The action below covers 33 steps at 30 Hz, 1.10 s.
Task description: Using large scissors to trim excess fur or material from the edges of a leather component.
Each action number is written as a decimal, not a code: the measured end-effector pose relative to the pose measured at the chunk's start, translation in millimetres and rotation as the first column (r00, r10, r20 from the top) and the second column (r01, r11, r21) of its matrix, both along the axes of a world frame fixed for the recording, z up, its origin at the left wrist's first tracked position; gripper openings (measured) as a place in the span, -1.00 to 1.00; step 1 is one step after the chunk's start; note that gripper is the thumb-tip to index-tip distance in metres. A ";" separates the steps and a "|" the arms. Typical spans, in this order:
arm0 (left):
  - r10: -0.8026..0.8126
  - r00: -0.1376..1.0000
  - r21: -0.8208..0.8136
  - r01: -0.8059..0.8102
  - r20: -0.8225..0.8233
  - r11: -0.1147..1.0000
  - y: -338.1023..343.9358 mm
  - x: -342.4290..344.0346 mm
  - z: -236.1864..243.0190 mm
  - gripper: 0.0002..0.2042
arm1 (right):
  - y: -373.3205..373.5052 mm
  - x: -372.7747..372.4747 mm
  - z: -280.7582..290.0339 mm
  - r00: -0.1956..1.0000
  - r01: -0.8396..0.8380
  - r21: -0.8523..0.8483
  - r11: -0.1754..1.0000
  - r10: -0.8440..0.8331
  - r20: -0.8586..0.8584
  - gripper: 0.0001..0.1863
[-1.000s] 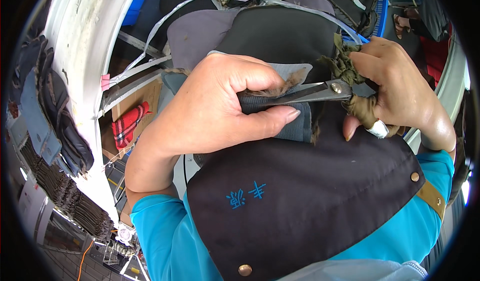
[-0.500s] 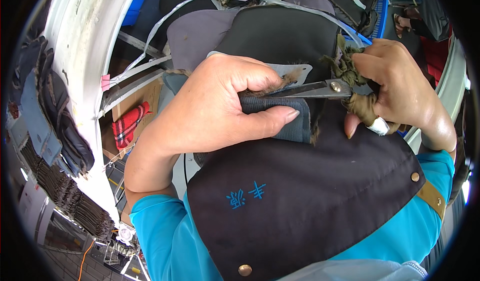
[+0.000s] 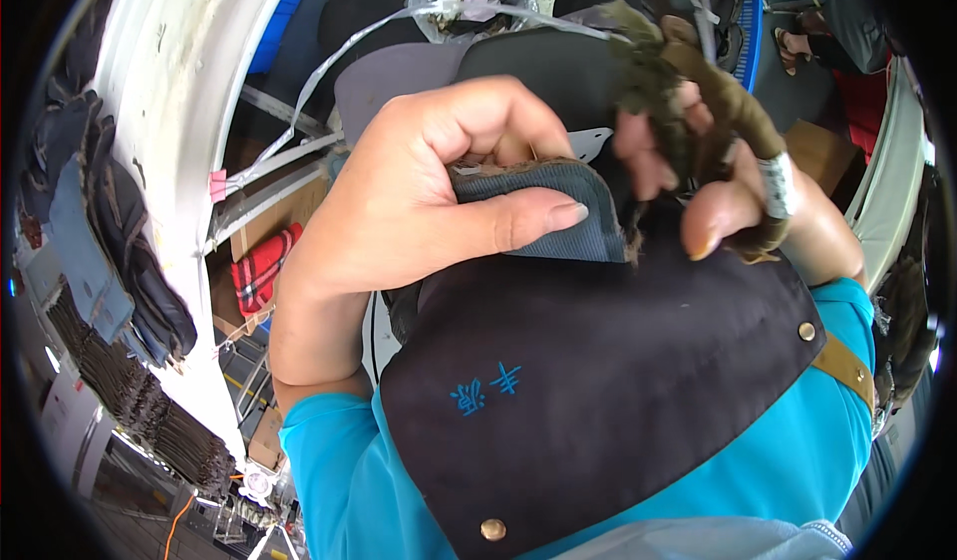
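Note:
My left hand (image 3: 399, 201) pinches a piece of ribbed grey-blue fabric (image 3: 563, 223) between thumb and curled fingers. Brown fuzzy fibres show along its edges. Behind it pokes out the end of a pale flat piece with a small hole (image 3: 593, 143). Just right of the fabric, my right hand (image 3: 733, 211) is closed around scissors whose handles are wrapped in olive-brown cloth (image 3: 733, 102), with a white band on the wrapping. The right fingers are blurred, and the blades cannot be made out. Beneath both hands lies a dark apron (image 3: 598, 361) over my front.
Ahead stands a bin lined with clear plastic (image 3: 427, 24), holding scraps. A clear strip (image 3: 329, 67) arches across in front. On the left, dark gloves (image 3: 150, 271) lie along a white table edge (image 3: 164, 112), near a red plaid cloth (image 3: 267, 261). A blue basket (image 3: 750, 52) is far right.
The scissor blades have come away from the fabric's edge, and my right hand has turned, tipping the wrapped handles upward. My left thumb and the fabric remain nearly in place.

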<state>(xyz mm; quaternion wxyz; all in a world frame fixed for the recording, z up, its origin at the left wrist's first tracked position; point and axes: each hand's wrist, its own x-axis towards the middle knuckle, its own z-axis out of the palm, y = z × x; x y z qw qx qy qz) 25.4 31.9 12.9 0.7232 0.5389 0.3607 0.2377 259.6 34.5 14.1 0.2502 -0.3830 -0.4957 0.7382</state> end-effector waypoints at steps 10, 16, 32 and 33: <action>0.191 0.968 0.254 -0.146 -0.160 0.956 1.5 2.1 3.0 -0.57 | 14.4 -15.7 -1.5 0.997 -0.055 0.098 0.994 0.060 -0.049 -0.68; 0.625 0.672 0.772 -0.123 -0.397 0.623 15.3 -58.4 -12.2 -0.29 | 10.0 -4.8 5.3 0.886 0.421 0.023 0.907 -0.406 -0.223 -0.23; 0.634 0.627 0.354 -0.779 0.452 0.517 18.7 -6.2 18.4 -0.77 | 23.4 77.2 -32.9 0.875 0.453 0.087 0.887 -0.424 -0.234 -0.31; 0.609 0.672 0.379 -0.740 0.421 0.555 14.7 -3.3 23.4 -0.79 | 21.9 78.8 -33.6 0.869 0.467 0.089 0.880 -0.438 -0.228 -0.31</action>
